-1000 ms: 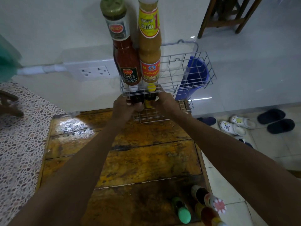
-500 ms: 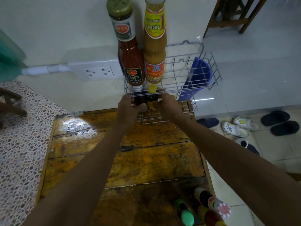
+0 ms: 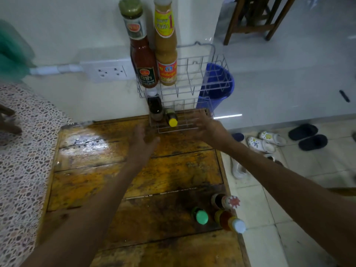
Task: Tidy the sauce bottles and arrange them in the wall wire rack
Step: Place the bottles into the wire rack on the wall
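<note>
A two-tier wall wire rack [image 3: 202, 60] hangs above the far edge of a wooden table [image 3: 134, 180]. Its upper tier holds a tall red sauce bottle [image 3: 143, 60] and a tall tan sauce bottle [image 3: 166, 54]. The lower tier holds a small dark bottle with a white cap [image 3: 155, 106] and a small yellow-capped bottle [image 3: 171, 117]. My left hand [image 3: 142, 140] hovers open just in front of the rack. My right hand [image 3: 207, 125] is open beside the lower tier, holding nothing. Three more bottles stand near the table's front right: green-capped [image 3: 200, 215], red-white-capped [image 3: 226, 201], pale-capped [image 3: 230, 221].
A white wall socket strip [image 3: 107, 70] sits left of the rack. A blue bucket [image 3: 217, 83] stands on the floor behind the rack. Shoes and sandals [image 3: 269, 140] lie on the tiled floor to the right. A patterned cloth [image 3: 21, 151] covers the surface on the left.
Both hands have let go of the two small bottles in the lower tier and drawn back toward me, fingers now spread apart.
</note>
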Demonstrator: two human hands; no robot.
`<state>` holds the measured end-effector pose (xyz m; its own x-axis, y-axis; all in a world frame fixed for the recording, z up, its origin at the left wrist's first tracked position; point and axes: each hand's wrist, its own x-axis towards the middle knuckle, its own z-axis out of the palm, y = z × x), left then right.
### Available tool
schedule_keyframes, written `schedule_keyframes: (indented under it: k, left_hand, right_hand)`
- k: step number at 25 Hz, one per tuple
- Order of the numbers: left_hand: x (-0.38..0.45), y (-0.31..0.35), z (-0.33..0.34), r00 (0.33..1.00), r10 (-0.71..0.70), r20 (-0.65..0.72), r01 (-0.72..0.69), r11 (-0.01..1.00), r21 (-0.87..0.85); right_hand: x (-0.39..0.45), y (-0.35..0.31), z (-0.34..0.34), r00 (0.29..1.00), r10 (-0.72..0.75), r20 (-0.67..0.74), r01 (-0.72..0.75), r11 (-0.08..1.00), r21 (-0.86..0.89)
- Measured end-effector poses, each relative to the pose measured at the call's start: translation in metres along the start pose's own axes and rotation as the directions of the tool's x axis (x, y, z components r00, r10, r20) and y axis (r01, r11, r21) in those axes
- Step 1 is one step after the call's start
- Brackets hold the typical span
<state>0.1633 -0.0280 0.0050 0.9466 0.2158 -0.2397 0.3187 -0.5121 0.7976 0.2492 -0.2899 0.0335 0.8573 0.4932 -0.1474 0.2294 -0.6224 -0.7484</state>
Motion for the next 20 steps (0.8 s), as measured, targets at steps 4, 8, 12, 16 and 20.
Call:
schedule_keyframes:
  k: [4, 8, 12, 16, 20]
  left_hand:
    - [-0.015, 0.019, 0.025, 0.996, 0.058, 0.075, -0.049, 0.992, -0.113]
    - [0.02, 0.014, 0.01, 1.0, -0.007, 0.028, 0.005, 0.997, 0.071]
    - [0.034, 0.035, -0.002, 0.999, 0.016, 0.032, -0.02, 0.989, 0.146]
    - [0.063, 0.04, -0.004, 0.998, 0.005, -0.06, 0.005, 0.985, 0.172]
    - [0.091, 0.03, 0.002, 0.995, 0.047, -0.092, -0.04, 0.997, 0.071]
  right_hand:
    - [-0.005, -0.015, 0.017, 0.99, 0.132, 0.051, -0.131, 0.991, -0.029]
    - [0.007, -0.011, 0.02, 0.998, -0.046, -0.041, 0.042, 0.993, -0.109]
    - [0.032, -0.026, 0.027, 0.994, -0.097, -0.056, 0.083, 0.975, -0.206]
    - [0.068, -0.021, 0.035, 0.998, -0.047, -0.04, 0.033, 0.952, -0.303]
    - [0.1, -0.016, 0.038, 0.991, -0.136, 0.002, 0.133, 0.963, -0.237]
